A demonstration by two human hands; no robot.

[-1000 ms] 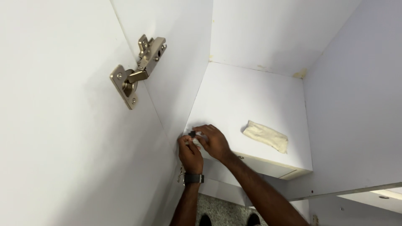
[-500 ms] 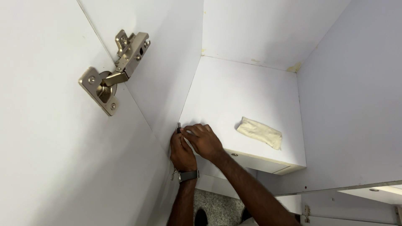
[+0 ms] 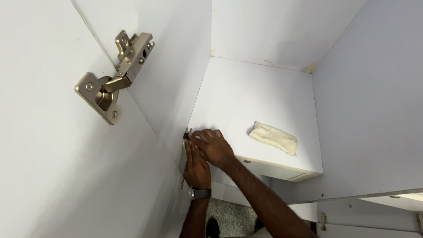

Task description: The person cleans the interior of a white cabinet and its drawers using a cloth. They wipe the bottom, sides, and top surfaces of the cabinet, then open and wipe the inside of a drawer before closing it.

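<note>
Both my hands at white cabinet side panel (image 3: 176,75); right hand (image 3: 215,147) fingers pinching small dark metal fitting (image 3: 188,133), left hand (image 3: 197,167) curled beneath, grip unclear.

likely a home kitchen: white cabinet (image 3: 246,101), metal door hinge (image 3: 112,81).

The small metal part (image 3: 188,132) at the cabinet's side wall is mostly covered by the right hand (image 3: 213,147) and left hand (image 3: 196,166), so neither grip can be judged. Both forearms are cut off by the bottom edge.
</note>
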